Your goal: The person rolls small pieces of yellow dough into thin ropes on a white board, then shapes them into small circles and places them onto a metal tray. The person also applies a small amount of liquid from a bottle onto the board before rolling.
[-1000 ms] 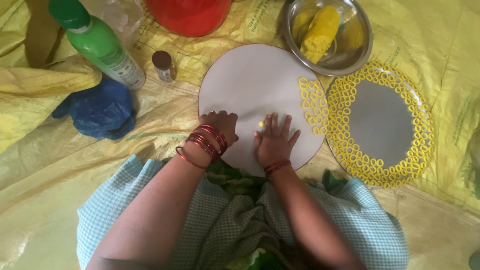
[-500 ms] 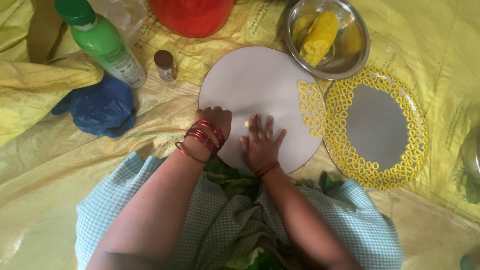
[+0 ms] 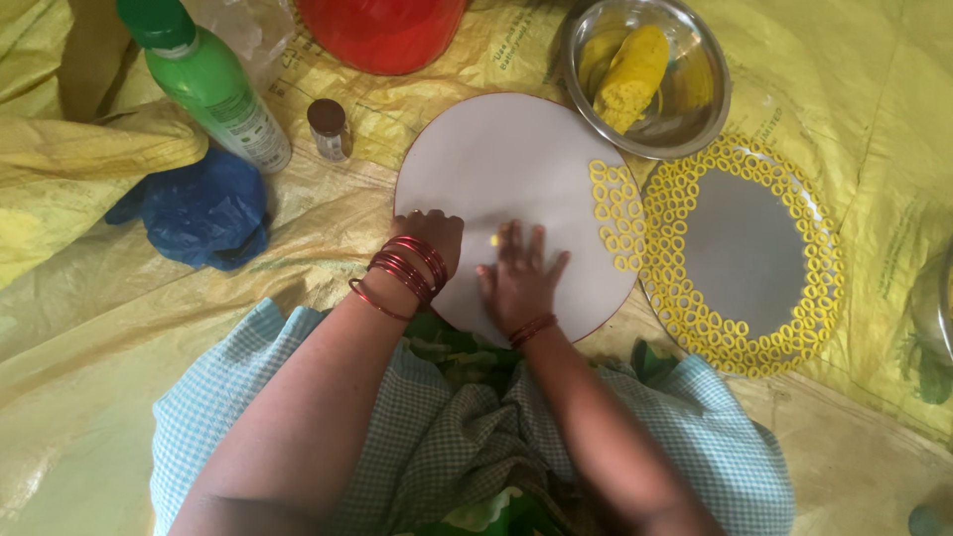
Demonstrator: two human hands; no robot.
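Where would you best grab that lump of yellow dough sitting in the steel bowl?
Take the yellow dough lump around its middle, coming straight down from above. It is a long lump that leans against the wall of the steel bowl, whose raised rim blocks any sideways approach; only the open top leaves room for fingers on both long sides.

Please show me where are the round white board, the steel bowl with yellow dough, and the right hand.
round white board (image 3: 496,159), head view, bare upper surface.
steel bowl (image 3: 707,79), head view, inner right wall.
right hand (image 3: 518,281), head view, back of the hand.
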